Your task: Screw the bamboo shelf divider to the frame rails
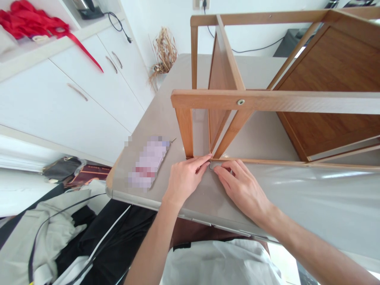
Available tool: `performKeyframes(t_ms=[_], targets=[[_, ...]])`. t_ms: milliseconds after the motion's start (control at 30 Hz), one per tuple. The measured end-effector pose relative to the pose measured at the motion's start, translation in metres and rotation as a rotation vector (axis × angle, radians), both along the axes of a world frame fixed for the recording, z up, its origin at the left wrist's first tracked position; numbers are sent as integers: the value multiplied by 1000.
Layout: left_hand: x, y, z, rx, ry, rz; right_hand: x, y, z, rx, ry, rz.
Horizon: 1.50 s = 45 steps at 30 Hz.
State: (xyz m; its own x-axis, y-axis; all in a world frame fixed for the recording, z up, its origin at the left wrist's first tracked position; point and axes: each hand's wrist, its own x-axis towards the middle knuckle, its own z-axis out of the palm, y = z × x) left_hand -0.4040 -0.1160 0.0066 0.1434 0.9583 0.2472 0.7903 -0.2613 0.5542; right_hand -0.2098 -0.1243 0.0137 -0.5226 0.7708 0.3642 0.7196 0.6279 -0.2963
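A brown wooden frame [208, 99] with slatted legs and panels lies on its side on the table. At its lower rail, my left hand [185, 176] has thumb and forefinger closed together, the fingertips against the wood; what they pinch is hidden. Just right of them is a small bent metal hex key [211, 165], close to the rail. My right hand [242, 184] pinches the key's near end with curled fingers. A metal-ringed hole shows in the upper rail. Left of my hands lies a flat, phone-like item [151, 160], its surface blurred, with a small screw [173, 140] beside it.
The grey tabletop [160, 114] ends in a rounded corner at left. White cabinets [77, 91] carry a red cloth [26, 18] and a kettle [86, 8]. Dried plants [164, 49] stand behind the table. Clothes and cables [56, 221] lie at lower left.
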Motion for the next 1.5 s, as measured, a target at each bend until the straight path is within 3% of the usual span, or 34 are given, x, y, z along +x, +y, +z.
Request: performKeyframes(t_ms=[667,900,1500], targets=[[0,-1,1,-16,-5,-1,1,3,-1,-29,28,-13],[0,0,1,-20,7,-1,-1,4,-3,-38,126,-31],[1,-1,3,-3,16,8,-2,4,-2,36,118,-32]])
